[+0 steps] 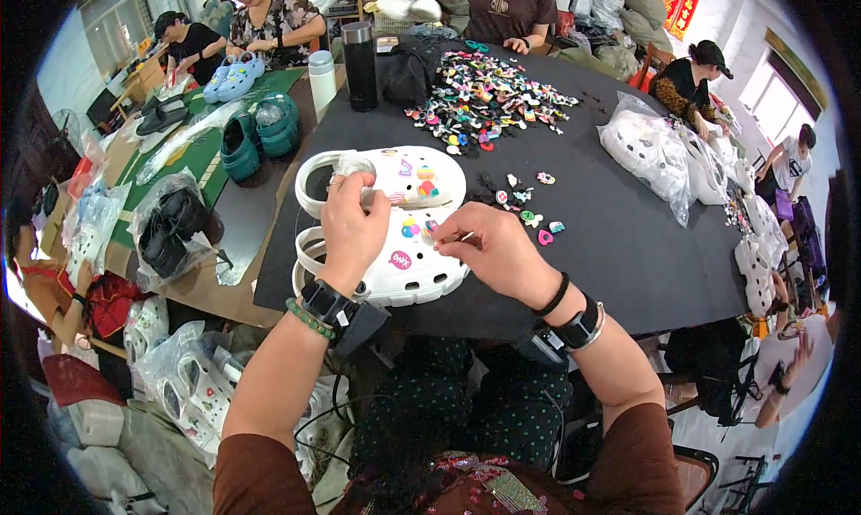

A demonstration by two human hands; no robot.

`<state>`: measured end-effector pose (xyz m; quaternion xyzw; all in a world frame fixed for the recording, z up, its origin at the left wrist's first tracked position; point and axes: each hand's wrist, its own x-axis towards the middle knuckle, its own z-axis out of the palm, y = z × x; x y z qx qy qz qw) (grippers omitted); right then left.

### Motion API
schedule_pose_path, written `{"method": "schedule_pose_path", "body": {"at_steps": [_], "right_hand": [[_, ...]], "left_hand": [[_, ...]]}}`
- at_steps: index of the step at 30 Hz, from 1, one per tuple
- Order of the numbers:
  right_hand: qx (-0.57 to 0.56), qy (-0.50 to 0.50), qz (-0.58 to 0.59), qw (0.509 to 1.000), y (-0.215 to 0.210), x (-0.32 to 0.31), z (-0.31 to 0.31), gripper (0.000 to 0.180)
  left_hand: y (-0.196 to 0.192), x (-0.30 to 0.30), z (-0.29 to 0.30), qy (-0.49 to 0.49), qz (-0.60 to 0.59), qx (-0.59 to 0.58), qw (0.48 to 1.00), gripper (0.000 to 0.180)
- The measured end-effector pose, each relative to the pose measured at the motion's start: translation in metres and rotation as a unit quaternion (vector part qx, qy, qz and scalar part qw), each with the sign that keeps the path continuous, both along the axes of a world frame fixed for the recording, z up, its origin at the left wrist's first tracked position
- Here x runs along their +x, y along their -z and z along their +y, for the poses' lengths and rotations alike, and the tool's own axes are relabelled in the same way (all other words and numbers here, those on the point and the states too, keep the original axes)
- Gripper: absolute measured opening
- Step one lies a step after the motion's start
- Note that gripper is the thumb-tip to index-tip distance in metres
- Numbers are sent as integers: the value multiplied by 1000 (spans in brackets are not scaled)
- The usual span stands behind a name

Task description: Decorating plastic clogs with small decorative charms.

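Clogs, a white pair, lie side by side on the dark counter, charms on both uppers. Fixing charms to the nearer one seems the step in hand; next probably calls for finding a hole and pressing straight. The right hand, angled inward, pinches something slim, too small to identify, above that toe. The left hand curls at the farther clog's opening; its grip I cannot tell.

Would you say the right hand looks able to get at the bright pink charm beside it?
Probably yes: nothing stands between the right hand and the pink charm, though that hand seems busy at the nearer white clog.
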<state>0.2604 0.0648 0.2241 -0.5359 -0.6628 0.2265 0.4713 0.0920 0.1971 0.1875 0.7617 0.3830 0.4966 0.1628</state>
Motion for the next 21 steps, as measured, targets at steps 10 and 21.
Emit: {"method": "schedule_pose_path", "body": {"at_steps": [10, 21], "right_hand": [[1, 22, -96, 995, -5, 0, 3, 8], [-12, -9, -232, 973, 8, 7, 22, 4]], "left_hand": [[-2, -1, -2, 6, -3, -15, 1000, 21], [26, -6, 21, 64, 19, 7, 998, 27]]}}
